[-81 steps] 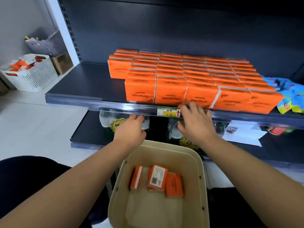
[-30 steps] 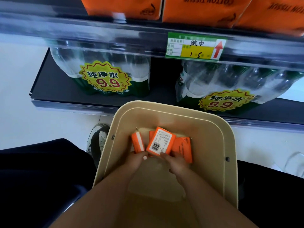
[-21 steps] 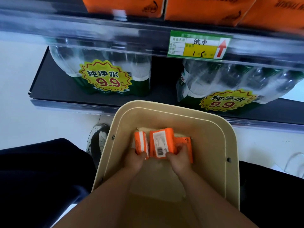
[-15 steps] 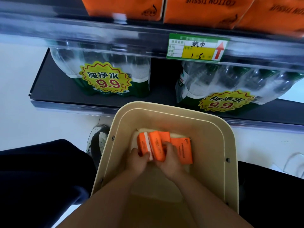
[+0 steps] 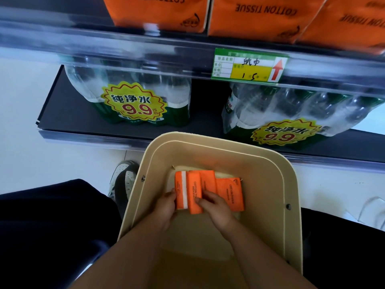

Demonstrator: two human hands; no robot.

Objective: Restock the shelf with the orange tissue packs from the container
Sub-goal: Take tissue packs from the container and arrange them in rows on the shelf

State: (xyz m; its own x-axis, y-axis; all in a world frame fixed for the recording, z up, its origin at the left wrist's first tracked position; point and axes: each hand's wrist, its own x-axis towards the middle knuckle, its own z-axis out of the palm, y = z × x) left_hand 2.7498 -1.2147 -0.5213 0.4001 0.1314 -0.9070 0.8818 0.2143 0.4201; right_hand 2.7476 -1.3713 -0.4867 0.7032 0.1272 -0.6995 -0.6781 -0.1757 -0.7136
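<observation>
Three orange tissue packs lie in the beige container [image 5: 270,184] below me. My left hand [image 5: 164,207] grips the leftmost pack [image 5: 180,191], which stands on edge with a white stripe. My right hand [image 5: 216,207] holds the middle pack [image 5: 200,188] pressed against it. The third pack [image 5: 230,193] lies flat at the right, touching the middle one. Above, the shelf's front rail [image 5: 145,51] carries a row of orange tissue packs [image 5: 258,15] marked COTTON TISSUE.
A green and yellow price tag [image 5: 250,65] sits on the upper shelf rail. Two shrink-wrapped packs of water bottles [image 5: 133,101] [image 5: 291,119] stand on the lower black shelf. A shoe [image 5: 123,180] rests on the white floor left of the container.
My hands dropped from the shelf rail into the container. They took hold of two packs, stood them on edge and pushed them together beside the flat third pack.
</observation>
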